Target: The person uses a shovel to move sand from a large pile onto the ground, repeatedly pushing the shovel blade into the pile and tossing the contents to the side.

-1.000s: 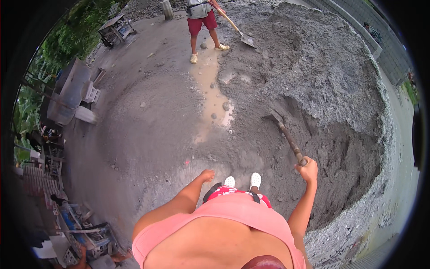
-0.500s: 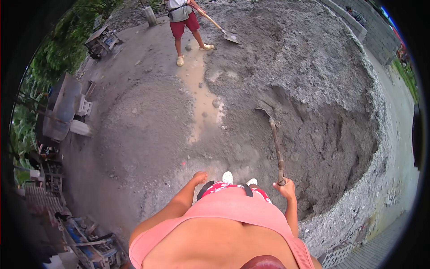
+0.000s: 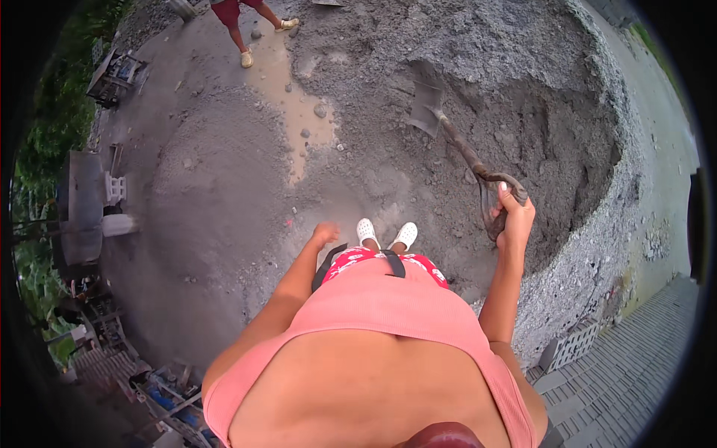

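Note:
A shovel (image 3: 464, 151) is raised in my right hand (image 3: 515, 216), whose fingers wrap round the handle at its top end. The flat grey blade points away from me, above the dug-out side of a big heap of grey sand (image 3: 553, 134). Whether the blade touches the sand I cannot tell. My left hand (image 3: 325, 234) hangs beside my hip, slightly blurred, its fingers curled with nothing visible in them. It is nearest to the bare grey ground left of my white clogs (image 3: 387, 235).
Another person (image 3: 237, 22) in dark red shorts stands far ahead, beside a muddy puddle (image 3: 299, 127) with stones. A wheelbarrow-like metal tub (image 3: 84, 205) is at the left, with piled scrap (image 3: 168, 396) nearer me. Stacked blocks (image 3: 627, 366) stand at the lower right.
My right hand has lifted the shovel's handle up and forward, and the blade has turned to show its flat face. My view has tilted lower; the other person now shows only from the shorts down.

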Motion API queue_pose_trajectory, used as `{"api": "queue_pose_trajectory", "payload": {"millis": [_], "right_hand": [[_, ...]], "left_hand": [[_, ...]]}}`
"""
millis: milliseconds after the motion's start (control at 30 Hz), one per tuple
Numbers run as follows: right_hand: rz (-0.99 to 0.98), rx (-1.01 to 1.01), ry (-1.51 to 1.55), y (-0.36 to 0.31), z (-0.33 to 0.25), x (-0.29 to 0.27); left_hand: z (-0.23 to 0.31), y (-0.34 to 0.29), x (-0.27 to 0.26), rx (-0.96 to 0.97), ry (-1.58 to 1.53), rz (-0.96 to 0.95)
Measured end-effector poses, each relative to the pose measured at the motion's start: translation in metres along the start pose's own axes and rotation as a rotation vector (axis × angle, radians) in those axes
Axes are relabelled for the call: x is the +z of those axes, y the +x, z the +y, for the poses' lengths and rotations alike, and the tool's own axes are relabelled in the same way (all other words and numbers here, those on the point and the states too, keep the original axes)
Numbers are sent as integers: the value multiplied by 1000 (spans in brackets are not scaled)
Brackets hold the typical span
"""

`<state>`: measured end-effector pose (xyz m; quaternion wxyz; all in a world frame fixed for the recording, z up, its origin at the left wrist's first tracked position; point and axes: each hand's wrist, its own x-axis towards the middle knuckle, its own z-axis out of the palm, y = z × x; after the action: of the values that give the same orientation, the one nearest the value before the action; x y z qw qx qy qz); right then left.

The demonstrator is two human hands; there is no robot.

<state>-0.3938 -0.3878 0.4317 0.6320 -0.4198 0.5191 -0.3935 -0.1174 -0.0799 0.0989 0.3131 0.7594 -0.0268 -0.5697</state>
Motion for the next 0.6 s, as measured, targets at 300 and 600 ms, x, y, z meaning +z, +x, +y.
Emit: {"api": "queue_pose_trajectory", "payload": {"millis": [300, 600], "right_hand": [[144, 291, 817, -7, 55, 15], [46, 397, 944, 20, 99, 66]], "left_hand": [[94, -17, 31, 180, 241, -147], [280, -100, 135, 624, 148, -151]]}}
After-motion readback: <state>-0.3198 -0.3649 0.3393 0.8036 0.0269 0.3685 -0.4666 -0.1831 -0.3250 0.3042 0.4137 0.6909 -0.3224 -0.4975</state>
